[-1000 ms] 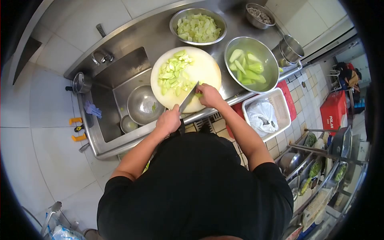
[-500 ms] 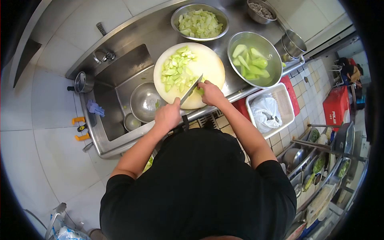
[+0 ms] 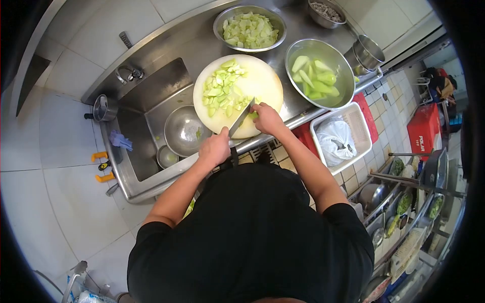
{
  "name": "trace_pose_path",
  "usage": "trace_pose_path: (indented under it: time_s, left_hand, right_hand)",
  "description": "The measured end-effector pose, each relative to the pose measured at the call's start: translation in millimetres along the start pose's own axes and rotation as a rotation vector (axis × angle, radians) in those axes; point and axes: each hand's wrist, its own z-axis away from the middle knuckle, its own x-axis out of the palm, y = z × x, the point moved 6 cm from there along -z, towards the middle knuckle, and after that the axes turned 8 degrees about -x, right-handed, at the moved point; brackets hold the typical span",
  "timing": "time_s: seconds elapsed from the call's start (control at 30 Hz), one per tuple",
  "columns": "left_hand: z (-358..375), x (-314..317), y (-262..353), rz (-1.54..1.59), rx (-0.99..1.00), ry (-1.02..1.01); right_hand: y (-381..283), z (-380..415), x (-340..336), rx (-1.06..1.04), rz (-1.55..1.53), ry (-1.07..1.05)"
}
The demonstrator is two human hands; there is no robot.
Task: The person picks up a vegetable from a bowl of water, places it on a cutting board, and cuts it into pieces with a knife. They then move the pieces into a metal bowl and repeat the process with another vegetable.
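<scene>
My left hand (image 3: 214,147) is closed round the handle of a kitchen knife (image 3: 241,119), whose blade slants up to the right over a round white cutting board (image 3: 270,83). Fingers of my right hand (image 3: 267,118) are bent over a pale green vegetable piece (image 3: 254,115) at the board's right front, close beside the blade. Most of that piece is hidden under the fingers. Sliced pale green vegetable (image 3: 220,86) lies heaped on the board's left half. Behind the board stands a steel bowl (image 3: 218,30) full of similar slices; to its right, another steel bowl (image 3: 348,83) holds larger pieces in liquid.
Left of the board is a steel sink (image 3: 132,126) with a wide bowl (image 3: 174,126) and a small bowl (image 3: 165,157) inside. A white basket (image 3: 361,126) holding a plastic bag (image 3: 335,141) is at the right. Steel pots (image 3: 369,50) stand at the counter's far right.
The knife blade has shifted slightly at the right-hand fingers and its broad side shows more. Both hands keep their holds. The whole view has shifted a little.
</scene>
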Motion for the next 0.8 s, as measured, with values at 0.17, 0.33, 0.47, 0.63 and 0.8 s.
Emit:
trace_pose_path:
  time_s: [0.17,0.33,0.47,0.63,0.8]
  left_hand:
    - [2,-1,4,0.003,-0.003,0.01]
    - [-3,1,1,-0.025,0.01,-0.02]
    - [-8,19,-5,-0.055,-0.038,-0.068]
    - [-2,14,-2,-0.049,0.004,-0.036]
    - [-1,7,1,-0.033,0.03,-0.02]
  right_hand:
    - [3,4,5,0.015,0.014,0.01]
    - [5,1,5,0.023,0.003,0.003]
    - [5,2,4,0.005,-0.005,0.05]
    - [4,9,3,0.017,-0.028,0.115]
    - [10,10,5,0.024,-0.068,0.137]
